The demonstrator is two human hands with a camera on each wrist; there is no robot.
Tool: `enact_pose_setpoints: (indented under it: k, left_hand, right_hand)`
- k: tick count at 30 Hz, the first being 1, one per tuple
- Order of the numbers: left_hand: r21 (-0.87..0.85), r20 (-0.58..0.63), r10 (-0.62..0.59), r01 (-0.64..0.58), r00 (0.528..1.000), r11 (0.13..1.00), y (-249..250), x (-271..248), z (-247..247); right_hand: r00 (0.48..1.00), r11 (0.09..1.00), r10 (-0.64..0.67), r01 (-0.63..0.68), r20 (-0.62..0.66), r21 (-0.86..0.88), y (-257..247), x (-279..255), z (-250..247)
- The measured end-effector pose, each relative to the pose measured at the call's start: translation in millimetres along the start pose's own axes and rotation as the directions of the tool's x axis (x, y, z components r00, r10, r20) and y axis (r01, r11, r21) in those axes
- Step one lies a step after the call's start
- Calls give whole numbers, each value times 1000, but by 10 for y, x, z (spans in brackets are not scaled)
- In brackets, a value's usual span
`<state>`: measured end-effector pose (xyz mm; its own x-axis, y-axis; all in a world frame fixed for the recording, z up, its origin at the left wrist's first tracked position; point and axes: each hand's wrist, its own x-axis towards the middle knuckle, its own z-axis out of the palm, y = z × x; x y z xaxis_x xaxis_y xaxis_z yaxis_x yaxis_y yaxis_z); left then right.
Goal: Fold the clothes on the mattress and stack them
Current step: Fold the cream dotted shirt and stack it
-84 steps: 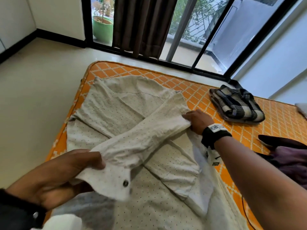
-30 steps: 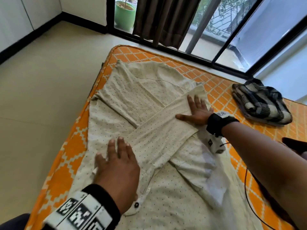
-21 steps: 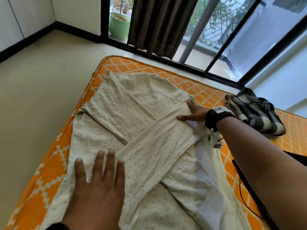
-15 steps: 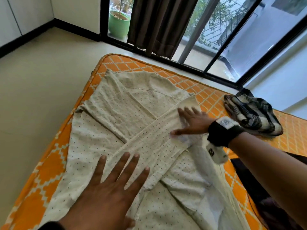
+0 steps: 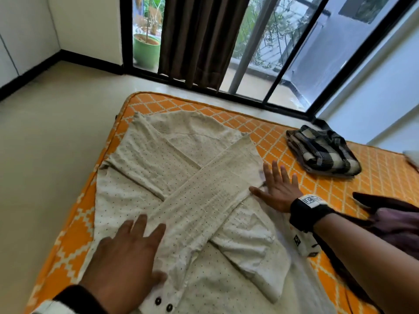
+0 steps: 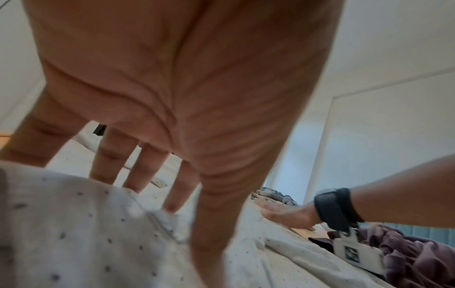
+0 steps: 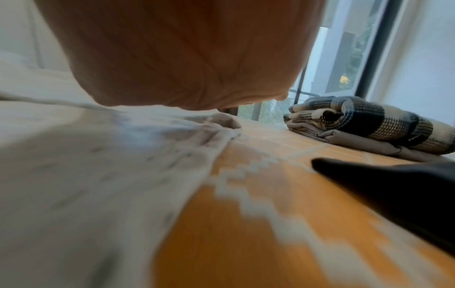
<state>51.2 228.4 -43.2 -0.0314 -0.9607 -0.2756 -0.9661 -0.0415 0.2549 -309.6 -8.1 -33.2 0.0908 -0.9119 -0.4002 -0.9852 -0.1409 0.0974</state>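
A cream dotted shirt (image 5: 172, 168) lies spread on the orange patterned mattress (image 5: 283, 141), both sleeves crossed over its body. My left hand (image 5: 129, 250) lies flat with straight fingers on the near end of the top sleeve, close to the buttoned cuff (image 5: 162, 302). My right hand (image 5: 276, 184) is spread flat at the shirt's right edge, by the sleeve's shoulder end. In the left wrist view my left hand (image 6: 138, 175) hovers just over the dotted cloth (image 6: 86, 224). The right wrist view shows only the palm over the shirt's edge (image 7: 123, 155).
A folded black-and-cream checked garment (image 5: 322, 152) lies at the mattress's far right, also in the right wrist view (image 7: 369, 122). A dark purple garment (image 5: 394, 220) is heaped at the right edge. Bare floor (image 5: 56, 137) runs along the left. A window and brown curtain (image 5: 199, 37) stand behind.
Both hands laid the sleeve down across the shirt, then flattened on it. My right hand has slid right to the shirt's edge; my left hand has drawn back toward the cuff.
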Motion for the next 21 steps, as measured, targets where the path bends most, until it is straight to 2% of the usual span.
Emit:
enact_pose_setpoints:
  k: [2,4,6,7,10,12,14,15,18,20,21]
  left_hand:
    - [63,-18,11,-10,1000,998,-79,-54,-98]
    - [61,-62,0,4,998,998,-110,-55,-185]
    - [39,-64,-77,80,995,996,-184,-49,-301]
    - [13,-38,-117,118,992,993,-229,-25,-341]
    - [-71,78,-156,162,985,984,-337,-24,-455]
    - [-225,103,-153,172,983,959,-404,-36,-463]
    - [-449,179,-135,203,974,870,-412,-79,-496]
    - [-497,220,-134,229,966,837,-415,-108,-520]
    - [-401,238,-203,287,950,870,-433,-117,-524]
    - [-393,220,-279,347,935,851,-451,-125,-530]
    - [-344,211,-297,355,931,869,-481,-108,-511]
  right_hand:
    - [999,1000,21,-21,40,0,53,-274,181]
    - [986,986,142,-149,85,74,172,-476,311]
    - [961,953,258,-270,97,139,220,-648,266]
    - [955,941,276,-292,113,172,231,-737,208]
    - [972,939,195,-223,129,261,126,-1120,41]
    - [981,959,173,-187,84,213,47,-1400,41]
    - [977,961,211,-214,39,177,15,-1627,127]
    - [973,956,227,-228,27,187,6,-1719,179]
    - [960,928,279,-280,39,245,-1,-2007,357]
    - [954,925,298,-295,28,240,10,-2195,548]
    - [952,927,306,-300,9,226,19,-2272,647]
